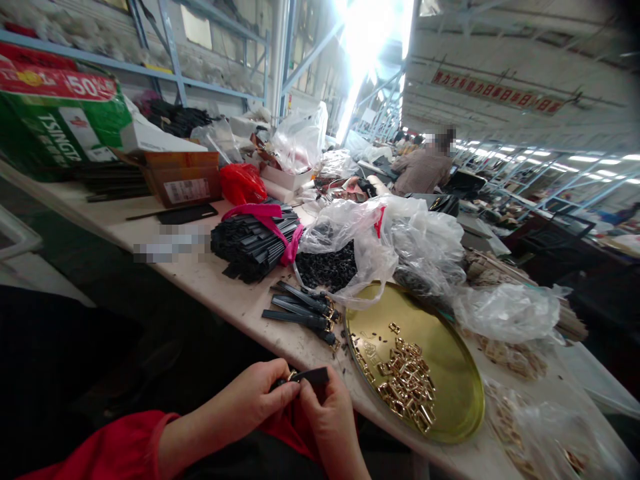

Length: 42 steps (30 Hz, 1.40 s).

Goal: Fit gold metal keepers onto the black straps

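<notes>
head view: left hand (274,392) and right hand (326,407) both clamped on black strap (317,376), just off near edge of the counter (239,301). strap's long axis about left-right, gold buckle (293,377) between the hands, free end right. round tray (447,360) lies right, right hand nearer.

Single head-worn view, taken from above the tabletop's (115,219) near edge, facing forward and down, frame canted, left hand (273,395) and right hand (327,408) close, ceiling (480,50) distant past the far edge.
</notes>
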Tool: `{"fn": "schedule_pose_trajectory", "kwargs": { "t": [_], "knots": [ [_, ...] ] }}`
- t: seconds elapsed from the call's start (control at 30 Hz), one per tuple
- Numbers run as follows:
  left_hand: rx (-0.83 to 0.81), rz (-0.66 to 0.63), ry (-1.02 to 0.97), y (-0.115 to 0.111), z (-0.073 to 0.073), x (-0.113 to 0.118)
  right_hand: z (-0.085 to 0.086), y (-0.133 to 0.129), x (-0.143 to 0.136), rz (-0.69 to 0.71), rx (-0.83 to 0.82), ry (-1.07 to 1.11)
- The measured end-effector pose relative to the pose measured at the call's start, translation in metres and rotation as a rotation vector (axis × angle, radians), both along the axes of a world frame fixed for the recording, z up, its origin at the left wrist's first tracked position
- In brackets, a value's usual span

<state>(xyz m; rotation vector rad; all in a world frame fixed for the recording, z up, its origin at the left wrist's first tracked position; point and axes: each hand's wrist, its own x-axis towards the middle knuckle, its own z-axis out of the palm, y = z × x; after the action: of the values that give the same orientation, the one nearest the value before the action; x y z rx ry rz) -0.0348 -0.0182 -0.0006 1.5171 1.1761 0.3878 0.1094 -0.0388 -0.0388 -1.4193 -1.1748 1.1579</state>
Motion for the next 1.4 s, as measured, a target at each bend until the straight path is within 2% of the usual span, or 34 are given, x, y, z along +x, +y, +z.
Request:
{"fn": "schedule_pose_trajectory", "kwargs": {
  "t": [0.2, 0.37, 0.43, 0.6, 0.7, 0.77, 0.97, 1.1, 1.2, 1.3, 1.37, 1.4],
  "knots": [
    [-0.118, -0.011, -0.084, 0.02, -0.001, -0.005, 0.009, 0.016, 0.003, 0.115, -0.005, -0.05],
    [0.022, -0.058, 0.001, 0.037, 0.012, -0.004, 0.018, 0.045, 0.011, 0.19, -0.132, 0.048],
    [-0.006, -0.062, -0.013, 0.045, 0.014, -0.004, 0.017, 0.054, 0.013, 0.221, -0.139, 0.025],
    [-0.15, -0.006, -0.189, 0.071, 0.002, -0.004, 0.02, 0.07, 0.016, 0.215, 0.049, -0.241],
    [-0.195, 0.025, -0.245, 0.084, -0.005, -0.002, 0.027, 0.081, 0.017, 0.29, 0.061, -0.249],
    [-0.204, 0.053, -0.253, 0.09, -0.006, -0.001, 0.029, 0.092, 0.017, 0.28, 0.042, -0.25],
    [-0.102, 0.034, -0.209, 0.1, 0.005, -0.006, 0.024, 0.119, 0.016, 0.331, -0.035, -0.207],
    [-0.134, 0.09, -0.267, 0.109, -0.002, -0.008, 0.025, 0.122, 0.014, 0.388, 0.038, -0.263],
    [-0.01, 0.151, -0.221, 0.115, -0.009, -0.007, 0.03, 0.124, 0.016, 0.469, 0.074, -0.31],
    [0.132, 0.133, -0.121, 0.117, -0.009, -0.007, 0.033, 0.142, 0.027, 0.566, 0.061, -0.325],
    [0.124, 0.122, -0.094, 0.116, -0.008, -0.008, 0.033, 0.164, 0.037, 0.513, 0.077, -0.444],
    [0.099, 0.128, -0.097, 0.116, -0.008, -0.008, 0.031, 0.176, 0.042, 0.435, 0.105, -0.582]
  ]
}}
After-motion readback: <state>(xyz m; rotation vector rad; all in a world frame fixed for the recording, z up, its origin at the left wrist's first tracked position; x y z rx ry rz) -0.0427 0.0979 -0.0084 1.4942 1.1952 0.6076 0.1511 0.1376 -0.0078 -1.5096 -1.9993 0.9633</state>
